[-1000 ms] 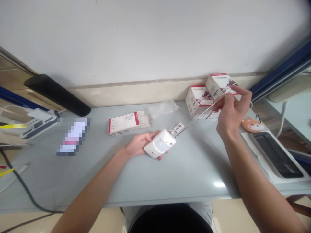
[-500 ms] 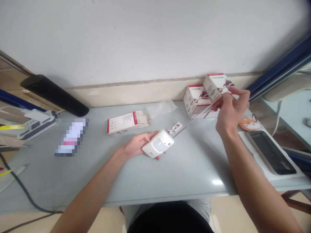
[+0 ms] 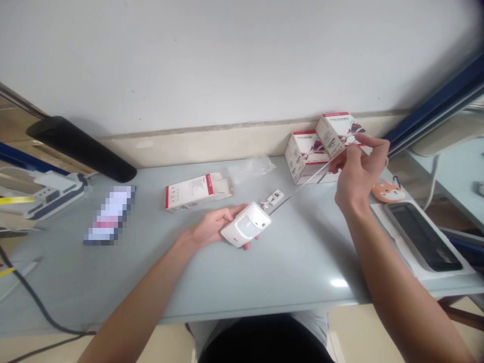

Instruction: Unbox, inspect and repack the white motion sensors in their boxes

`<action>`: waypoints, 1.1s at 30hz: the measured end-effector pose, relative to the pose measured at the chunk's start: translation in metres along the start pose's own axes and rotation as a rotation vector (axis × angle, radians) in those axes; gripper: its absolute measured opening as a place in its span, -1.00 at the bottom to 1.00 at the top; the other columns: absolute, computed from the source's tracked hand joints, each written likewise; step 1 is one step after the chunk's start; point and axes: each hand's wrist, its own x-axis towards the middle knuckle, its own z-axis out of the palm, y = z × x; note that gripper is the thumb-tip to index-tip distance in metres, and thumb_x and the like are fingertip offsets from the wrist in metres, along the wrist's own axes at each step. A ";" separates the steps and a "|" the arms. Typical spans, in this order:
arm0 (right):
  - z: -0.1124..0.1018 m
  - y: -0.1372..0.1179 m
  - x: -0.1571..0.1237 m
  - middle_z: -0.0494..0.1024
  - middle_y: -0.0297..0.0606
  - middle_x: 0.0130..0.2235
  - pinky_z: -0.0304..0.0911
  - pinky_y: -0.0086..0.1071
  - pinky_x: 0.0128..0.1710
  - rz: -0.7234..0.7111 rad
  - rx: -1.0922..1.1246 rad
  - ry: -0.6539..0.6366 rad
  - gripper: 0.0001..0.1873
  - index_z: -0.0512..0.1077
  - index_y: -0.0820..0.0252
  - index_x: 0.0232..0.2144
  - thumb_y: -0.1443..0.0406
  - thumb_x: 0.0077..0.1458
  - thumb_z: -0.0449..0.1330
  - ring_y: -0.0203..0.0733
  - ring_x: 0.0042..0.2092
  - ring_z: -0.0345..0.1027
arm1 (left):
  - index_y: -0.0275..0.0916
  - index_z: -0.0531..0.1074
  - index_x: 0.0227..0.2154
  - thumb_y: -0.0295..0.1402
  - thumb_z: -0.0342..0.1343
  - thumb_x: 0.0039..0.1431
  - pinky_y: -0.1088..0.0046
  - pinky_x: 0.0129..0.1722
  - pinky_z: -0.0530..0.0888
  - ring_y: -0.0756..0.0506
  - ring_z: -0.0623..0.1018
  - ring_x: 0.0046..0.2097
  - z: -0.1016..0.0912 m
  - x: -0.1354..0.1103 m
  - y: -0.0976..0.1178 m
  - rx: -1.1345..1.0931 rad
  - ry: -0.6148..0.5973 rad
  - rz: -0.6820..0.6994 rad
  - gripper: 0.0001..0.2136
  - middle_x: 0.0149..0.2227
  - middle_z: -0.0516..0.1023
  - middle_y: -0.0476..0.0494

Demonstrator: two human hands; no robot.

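My left hand is wrapped around a white motion detector, holding it tilted above the table with its curved lens facing up. From the detector's upper end a thin metal antenna slants up to the right. The fingertips of my right hand pinch its far end, in front of the stacked boxes. Just beyond the detector lies a small white bracket. An opened, white-and-red detector box rests on its side behind my left hand. Crumpled clear plastic is beside that box.
Two white-and-red boxes are stacked against the wall. At right, a dark-screened device lies on white material near an orange dog-face item. A blurred phone, black cylinder and power strip occupy the left.
The view has shifted very slightly. Both hands keep their hold on the motion detector and its antenna, with no clear movement.
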 end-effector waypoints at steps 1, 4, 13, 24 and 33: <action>0.000 0.000 0.000 0.36 -0.55 -0.59 0.07 -0.37 -0.61 0.007 -0.002 0.005 -0.80 0.30 -0.03 -0.15 0.29 0.20 0.21 -0.22 -0.62 0.21 | -0.27 0.33 0.27 -0.34 -0.16 0.27 0.15 -0.15 0.47 -0.35 0.68 -0.13 0.000 0.000 0.000 -0.004 0.002 0.004 -0.47 0.09 0.61 -0.39; 0.001 0.000 0.000 0.34 -0.58 -0.60 0.05 -0.43 -0.61 0.018 0.000 0.008 -0.79 0.28 -0.03 -0.15 0.26 0.20 0.23 -0.24 -0.62 0.20 | -0.27 0.31 0.28 -0.34 -0.15 0.27 0.14 -0.14 0.47 -0.36 0.68 -0.12 -0.001 -0.001 -0.001 -0.015 0.009 -0.001 -0.47 0.09 0.61 -0.40; 0.003 0.000 -0.001 0.39 -0.62 -0.66 0.07 -0.46 -0.60 -0.026 0.028 -0.002 -0.77 0.24 0.07 -0.13 0.33 0.16 0.16 -0.30 -0.64 0.17 | -0.27 0.30 0.29 -0.31 -0.14 0.25 0.11 -0.13 0.47 -0.38 0.66 -0.09 -0.003 0.001 -0.002 -0.016 0.005 -0.010 -0.45 0.11 0.59 -0.41; 0.003 -0.004 -0.002 0.36 -0.64 -0.67 0.05 -0.45 -0.61 -0.026 0.021 0.018 -0.74 0.25 0.06 -0.13 0.32 0.11 0.17 -0.29 -0.66 0.17 | -0.24 0.34 0.27 -0.30 -0.11 0.27 0.10 -0.15 0.50 -0.41 0.67 -0.06 -0.010 0.002 -0.006 -0.047 -0.007 0.004 -0.47 0.14 0.57 -0.41; 0.003 -0.003 -0.001 0.37 -0.65 -0.67 0.06 -0.45 -0.61 -0.038 0.007 0.027 -0.73 0.25 0.05 -0.14 0.30 0.09 0.17 -0.29 -0.66 0.17 | -0.25 0.35 0.26 -0.29 -0.11 0.28 0.12 -0.16 0.50 -0.39 0.67 -0.08 -0.007 0.002 -0.005 -0.039 -0.016 0.007 -0.49 0.12 0.59 -0.42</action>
